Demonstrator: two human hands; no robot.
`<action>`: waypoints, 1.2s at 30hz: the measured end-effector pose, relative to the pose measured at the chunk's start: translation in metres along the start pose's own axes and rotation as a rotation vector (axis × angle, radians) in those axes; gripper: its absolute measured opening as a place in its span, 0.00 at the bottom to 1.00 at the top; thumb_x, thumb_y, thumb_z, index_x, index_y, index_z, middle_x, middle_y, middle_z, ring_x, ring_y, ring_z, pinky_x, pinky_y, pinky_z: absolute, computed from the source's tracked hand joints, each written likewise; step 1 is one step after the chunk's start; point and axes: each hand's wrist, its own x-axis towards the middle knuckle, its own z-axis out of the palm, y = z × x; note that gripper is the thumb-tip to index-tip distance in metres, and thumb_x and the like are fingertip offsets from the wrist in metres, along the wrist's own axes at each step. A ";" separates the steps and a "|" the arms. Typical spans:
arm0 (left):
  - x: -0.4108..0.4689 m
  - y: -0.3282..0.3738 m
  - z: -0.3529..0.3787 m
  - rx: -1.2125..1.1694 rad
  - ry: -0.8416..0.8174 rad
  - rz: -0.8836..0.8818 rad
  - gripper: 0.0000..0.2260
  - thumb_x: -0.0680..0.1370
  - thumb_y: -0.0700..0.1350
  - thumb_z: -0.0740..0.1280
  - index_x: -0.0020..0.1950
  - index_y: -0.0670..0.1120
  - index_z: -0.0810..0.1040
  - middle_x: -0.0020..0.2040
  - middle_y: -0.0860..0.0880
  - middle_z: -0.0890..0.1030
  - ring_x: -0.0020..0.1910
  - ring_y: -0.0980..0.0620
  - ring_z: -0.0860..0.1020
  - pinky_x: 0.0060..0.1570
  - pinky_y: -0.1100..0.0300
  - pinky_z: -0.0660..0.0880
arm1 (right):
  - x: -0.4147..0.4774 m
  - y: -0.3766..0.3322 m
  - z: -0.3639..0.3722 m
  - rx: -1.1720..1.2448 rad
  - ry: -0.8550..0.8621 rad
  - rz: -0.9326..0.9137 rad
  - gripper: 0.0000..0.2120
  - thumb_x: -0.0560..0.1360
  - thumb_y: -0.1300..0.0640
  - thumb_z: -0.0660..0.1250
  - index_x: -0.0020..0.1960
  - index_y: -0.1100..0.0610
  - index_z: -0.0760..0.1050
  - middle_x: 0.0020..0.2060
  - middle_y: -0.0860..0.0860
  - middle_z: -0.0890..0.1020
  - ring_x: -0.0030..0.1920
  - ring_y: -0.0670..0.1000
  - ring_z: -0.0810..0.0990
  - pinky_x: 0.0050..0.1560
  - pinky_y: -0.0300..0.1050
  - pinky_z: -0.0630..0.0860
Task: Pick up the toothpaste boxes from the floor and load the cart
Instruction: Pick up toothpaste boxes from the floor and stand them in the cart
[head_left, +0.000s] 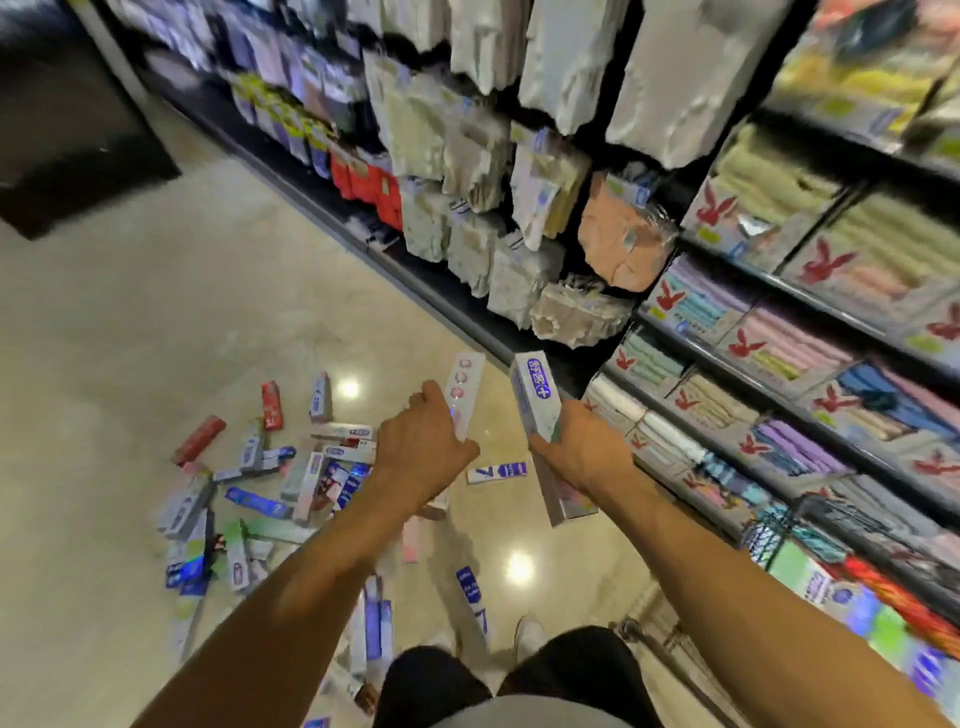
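With one toothpaste box (464, 393) clenched in the left grip (421, 448) and two boxes (537, 402) grasped together in the right grip (587, 449) above the pile (249, 499) lying on the floor (130, 338), one could be let slip before the cart (774, 525) is reached

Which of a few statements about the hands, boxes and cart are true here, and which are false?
1. The left hand holds a box. True.
2. The right hand is empty. False: it grips boxes.
3. A pile of boxes lies on the floor. True.
4. The cart stands at the person's left. False: it is at the right, by the shelves.
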 end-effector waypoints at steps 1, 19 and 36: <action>0.002 0.007 -0.011 0.018 -0.006 0.035 0.31 0.70 0.61 0.72 0.61 0.46 0.62 0.55 0.45 0.76 0.50 0.41 0.79 0.39 0.54 0.66 | -0.009 0.000 -0.011 0.015 0.021 0.032 0.28 0.73 0.36 0.69 0.62 0.54 0.70 0.56 0.55 0.81 0.55 0.60 0.81 0.44 0.50 0.70; -0.087 0.225 0.012 0.142 -0.242 0.732 0.29 0.69 0.62 0.71 0.55 0.48 0.59 0.54 0.46 0.78 0.50 0.42 0.80 0.42 0.53 0.74 | -0.249 0.155 -0.065 0.264 0.418 0.746 0.27 0.71 0.34 0.67 0.61 0.51 0.71 0.56 0.52 0.82 0.55 0.58 0.81 0.49 0.50 0.75; -0.246 0.431 0.093 0.174 -0.260 0.870 0.32 0.70 0.64 0.71 0.59 0.46 0.61 0.55 0.44 0.78 0.49 0.40 0.81 0.46 0.48 0.78 | -0.414 0.375 -0.100 0.266 0.473 0.935 0.26 0.72 0.34 0.67 0.58 0.53 0.69 0.51 0.51 0.82 0.48 0.56 0.82 0.49 0.52 0.79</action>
